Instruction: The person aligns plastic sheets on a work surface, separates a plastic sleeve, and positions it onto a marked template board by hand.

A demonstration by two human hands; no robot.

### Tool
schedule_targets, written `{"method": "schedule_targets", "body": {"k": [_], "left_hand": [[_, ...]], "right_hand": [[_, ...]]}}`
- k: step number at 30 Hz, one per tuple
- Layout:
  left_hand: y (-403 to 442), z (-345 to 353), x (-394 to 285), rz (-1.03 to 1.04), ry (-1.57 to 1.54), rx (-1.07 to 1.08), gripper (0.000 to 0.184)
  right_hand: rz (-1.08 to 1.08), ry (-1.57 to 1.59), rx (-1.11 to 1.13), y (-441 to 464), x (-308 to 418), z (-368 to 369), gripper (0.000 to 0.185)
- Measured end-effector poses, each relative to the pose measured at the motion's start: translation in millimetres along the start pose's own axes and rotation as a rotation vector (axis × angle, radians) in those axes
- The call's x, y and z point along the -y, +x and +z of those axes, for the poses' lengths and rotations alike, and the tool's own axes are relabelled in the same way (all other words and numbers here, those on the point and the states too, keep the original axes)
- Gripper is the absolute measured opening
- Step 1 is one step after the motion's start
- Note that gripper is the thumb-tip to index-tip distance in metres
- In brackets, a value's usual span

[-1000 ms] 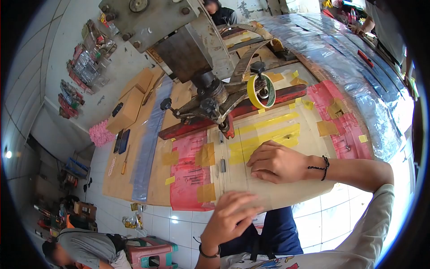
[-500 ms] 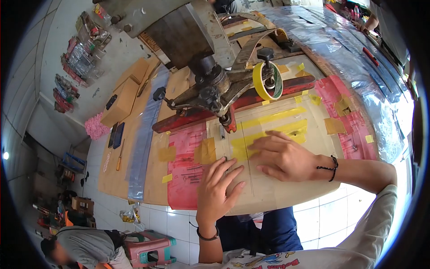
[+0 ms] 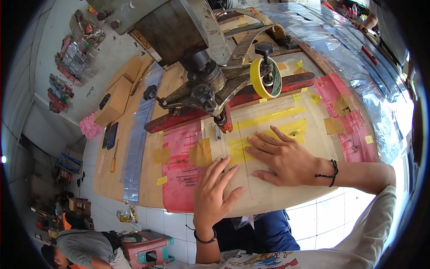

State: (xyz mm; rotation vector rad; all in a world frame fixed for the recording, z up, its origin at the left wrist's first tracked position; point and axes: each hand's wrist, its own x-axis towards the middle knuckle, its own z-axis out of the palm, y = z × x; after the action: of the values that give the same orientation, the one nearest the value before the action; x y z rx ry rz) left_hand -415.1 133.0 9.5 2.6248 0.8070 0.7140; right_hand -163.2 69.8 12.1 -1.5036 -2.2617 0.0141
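Note:
My left hand (image 3: 215, 193) rests with fingers apart on the taped board (image 3: 264, 197), near its front edge. My right hand (image 3: 286, 159) lies spread on the same surface, its fingertips over the strips of yellow tape (image 3: 239, 150). Thin dark lines run across the board between the hands. Beyond my fingers stands a press head (image 3: 208, 89) with a long red bar (image 3: 284, 87) under it. A roll of yellow tape (image 3: 256, 80) hangs on the press's right-hand knob. Red taped panels (image 3: 181, 179) flank the pale middle area.
A clear plastic strip (image 3: 136, 148), two dark phones (image 3: 113, 134), a screwdriver (image 3: 113, 162) and a cardboard box (image 3: 114, 101) lie on the left. Plastic sheeting (image 3: 322, 36) covers the far right. A person (image 3: 89, 249) is beside stools (image 3: 145, 251) at lower left.
My right hand has flattened, its fingers spreading over the yellow tape. My left hand stays on the board. The view has shifted slightly, and the person at lower left leans differently.

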Motion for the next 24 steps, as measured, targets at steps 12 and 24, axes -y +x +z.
{"method": "schedule_targets", "body": {"k": [12,24], "left_hand": [[1.2,-1.3,1.2,0.047,0.051,0.006,0.047],[-1.5,-8.3,14.8,0.134,-0.144,0.026,0.042]], "right_hand": [[-0.237,0.178,-0.146,-5.8,-0.1,0.1,0.025],[0.090,0.020,-0.152,1.0,-5.4,1.8,0.037]]}}
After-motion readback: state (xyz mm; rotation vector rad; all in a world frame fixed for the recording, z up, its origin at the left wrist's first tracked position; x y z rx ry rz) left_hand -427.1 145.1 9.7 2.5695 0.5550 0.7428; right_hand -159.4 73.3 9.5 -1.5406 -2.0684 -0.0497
